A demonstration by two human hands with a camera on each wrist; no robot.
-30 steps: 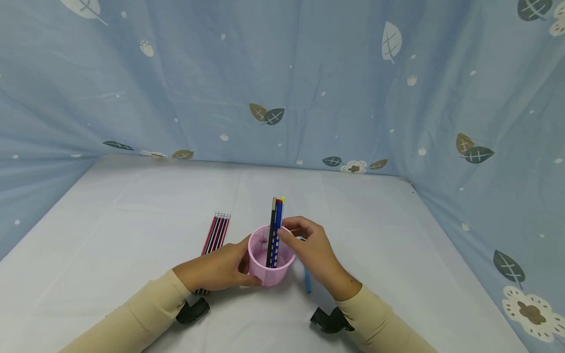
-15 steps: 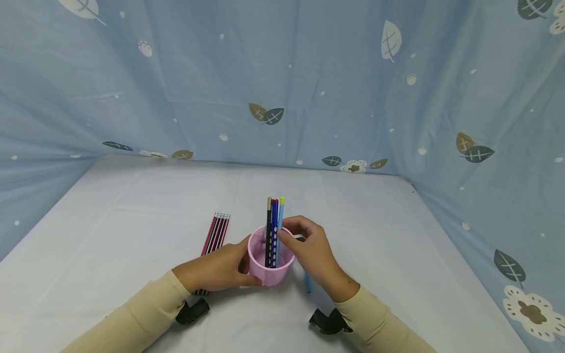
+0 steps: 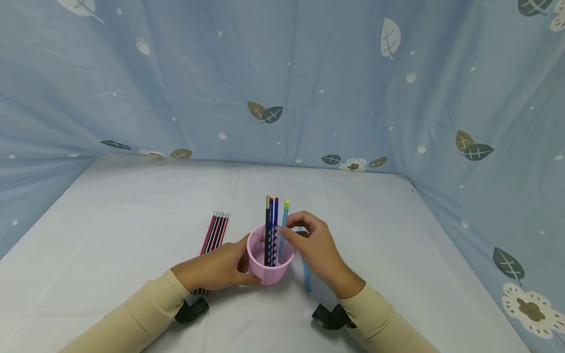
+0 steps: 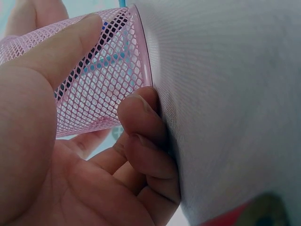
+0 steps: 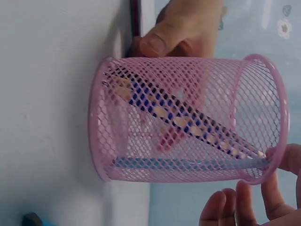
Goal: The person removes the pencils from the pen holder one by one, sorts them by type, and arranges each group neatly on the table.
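A pink mesh pen holder stands on the white cloth, gripped at its left side by my left hand, the thumb along its wall in the left wrist view. My right hand pinches a light-blue pencil with a yellow top at the holder's right rim; the pencil's lower part is inside. A black pencil and two dark-blue dotted pencils lean together inside. Through the mesh in the right wrist view, the light-blue pencil lies apart from the dotted ones.
Several red-and-black striped pencils lie side by side to the left, partly under my left forearm. Another light-blue pencil or pen rests on the cloth beneath my right hand. A blue patterned curtain closes off the back and sides.
The light-blue pencil has shifted right, away from the dark pencils, and now tilts rightward with my right hand. The dark pencils have leaned a little left. My left hand has stayed on the holder.
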